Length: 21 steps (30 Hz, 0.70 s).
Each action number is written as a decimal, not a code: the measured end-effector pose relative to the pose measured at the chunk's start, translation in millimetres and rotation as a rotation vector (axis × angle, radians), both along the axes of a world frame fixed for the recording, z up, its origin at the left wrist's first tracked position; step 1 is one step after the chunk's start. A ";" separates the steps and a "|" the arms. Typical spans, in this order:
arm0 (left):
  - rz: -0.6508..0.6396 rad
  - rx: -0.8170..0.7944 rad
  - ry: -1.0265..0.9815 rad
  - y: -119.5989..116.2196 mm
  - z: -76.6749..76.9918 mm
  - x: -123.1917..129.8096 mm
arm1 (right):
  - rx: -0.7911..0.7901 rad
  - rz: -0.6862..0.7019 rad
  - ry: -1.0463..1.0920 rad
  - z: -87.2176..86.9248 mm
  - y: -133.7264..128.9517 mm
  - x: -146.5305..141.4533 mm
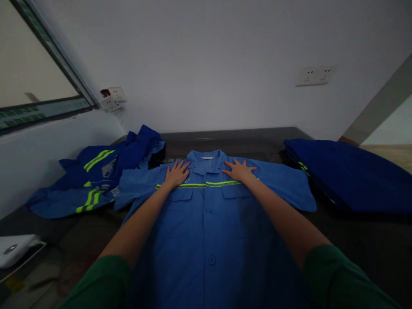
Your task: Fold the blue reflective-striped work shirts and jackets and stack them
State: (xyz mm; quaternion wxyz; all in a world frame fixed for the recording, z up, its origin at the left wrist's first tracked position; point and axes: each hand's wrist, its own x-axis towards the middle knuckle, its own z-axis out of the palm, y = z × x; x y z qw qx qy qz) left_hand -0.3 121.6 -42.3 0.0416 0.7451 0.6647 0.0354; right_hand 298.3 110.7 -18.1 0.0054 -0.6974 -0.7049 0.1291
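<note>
A blue short-sleeved work shirt [189,223] lies spread face up, its collar toward the wall and its sleeves out to both sides. A yellow-green reflective stripe crosses its chest above two flap pockets, and buttons run down the front. My left hand [176,173] rests flat on the left side of the chest near the collar, fingers spread. On the other side of the collar, my right hand [240,170] also presses flat with spread fingers. Neither hand grips the cloth. The shirt's lower end runs out of view at the bottom.
Crumpled blue work clothes [99,167] with reflective stripes are heaped at the left. A stack of folded dark blue garments [347,174] sits at the right. The dark table [225,136] meets the wall. A white device [16,249] with a cable lies at lower left.
</note>
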 end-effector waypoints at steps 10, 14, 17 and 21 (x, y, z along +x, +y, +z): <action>0.157 0.169 -0.177 31.9 9.7 -19.0 | 0.169 0.024 0.067 19.1 31.7 16.1; 0.149 0.191 -0.165 58.8 8.3 -20.1 | 0.295 -0.005 0.083 16.8 55.0 24.4; 0.094 0.199 -0.220 74.9 2.2 -9.4 | 0.308 -0.024 0.102 5.1 69.1 20.0; 0.031 0.212 -0.246 85.0 -3.6 0.2 | 0.326 -0.012 0.119 -8.1 80.1 4.6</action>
